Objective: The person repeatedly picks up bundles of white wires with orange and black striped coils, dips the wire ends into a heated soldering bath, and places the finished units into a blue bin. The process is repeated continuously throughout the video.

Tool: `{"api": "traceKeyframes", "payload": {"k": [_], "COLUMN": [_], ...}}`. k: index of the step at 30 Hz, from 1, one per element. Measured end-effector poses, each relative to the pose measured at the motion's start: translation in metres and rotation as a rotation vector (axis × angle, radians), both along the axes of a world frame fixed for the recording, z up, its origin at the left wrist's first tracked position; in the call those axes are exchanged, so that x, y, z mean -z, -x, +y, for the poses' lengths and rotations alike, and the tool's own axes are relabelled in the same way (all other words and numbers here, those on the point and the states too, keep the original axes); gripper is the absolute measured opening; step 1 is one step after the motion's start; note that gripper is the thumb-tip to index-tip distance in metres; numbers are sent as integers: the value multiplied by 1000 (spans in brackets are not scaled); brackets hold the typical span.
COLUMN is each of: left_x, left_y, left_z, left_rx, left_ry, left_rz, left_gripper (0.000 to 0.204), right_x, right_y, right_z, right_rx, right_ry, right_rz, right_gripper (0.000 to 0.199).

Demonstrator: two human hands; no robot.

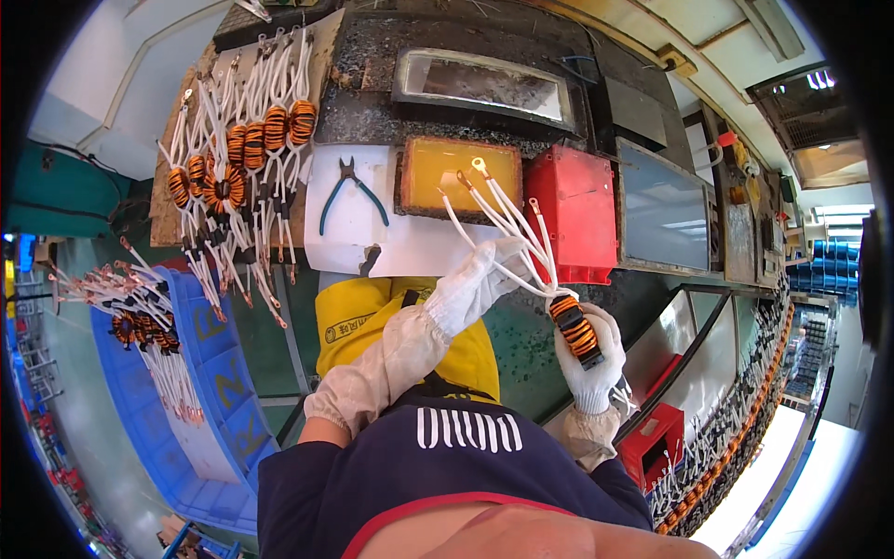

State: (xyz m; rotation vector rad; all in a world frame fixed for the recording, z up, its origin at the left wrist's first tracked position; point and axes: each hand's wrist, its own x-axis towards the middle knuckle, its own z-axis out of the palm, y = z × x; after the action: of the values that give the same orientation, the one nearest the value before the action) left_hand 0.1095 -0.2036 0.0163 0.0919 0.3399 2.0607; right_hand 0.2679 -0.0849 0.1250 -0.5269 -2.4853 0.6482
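Right hand [596, 361] grips the coil [576, 330], leads [510, 216] aimed past the worktop's [365, 116] front edge; left hand [473, 287] perhaps pinches one.

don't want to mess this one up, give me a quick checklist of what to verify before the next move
1. Right hand has hold of the orange-and-black coil: ok, fingers around it.
2. Left hand is at the white leads: ok; how firmly it grips any of them, cannot tell.
3. Both hands gloved: ok, white gloves on each.
4. Lead ends lined up evenly: not ok, the copper-coloured lugs fan out at different heights.
5. Pliers clear of both hands: ok, lying on the white sheet with handles spread.
6. Lugs clear of the amber-coloured tray: cannot tell, some overlap it in this view.
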Motion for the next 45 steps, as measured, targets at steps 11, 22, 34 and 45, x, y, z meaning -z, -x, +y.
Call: {"api": "traceKeyframes", "payload": {"k": [11, 22, 34, 45], "left_x": [13, 13, 12, 16], "left_y": [13, 16, 12, 9], "left_z": [5, 6, 6, 9], "left_rx": [-5, 9, 12, 15], "left_ry": [67, 35, 50, 31], "left_rz": [-63, -87, -107, -190], "left_gripper": [51, 52, 54, 56], "right_x": [3, 5, 2, 6], "right_y": [20, 22, 18, 17], "right_z": [5, 4, 1, 0], "right_rx": [-4, 10, 31, 38], "right_ry": [36, 31, 23, 21], "right_rz": [-57, -74, -69, -51], "right_gripper": [31, 32, 32, 31]}}
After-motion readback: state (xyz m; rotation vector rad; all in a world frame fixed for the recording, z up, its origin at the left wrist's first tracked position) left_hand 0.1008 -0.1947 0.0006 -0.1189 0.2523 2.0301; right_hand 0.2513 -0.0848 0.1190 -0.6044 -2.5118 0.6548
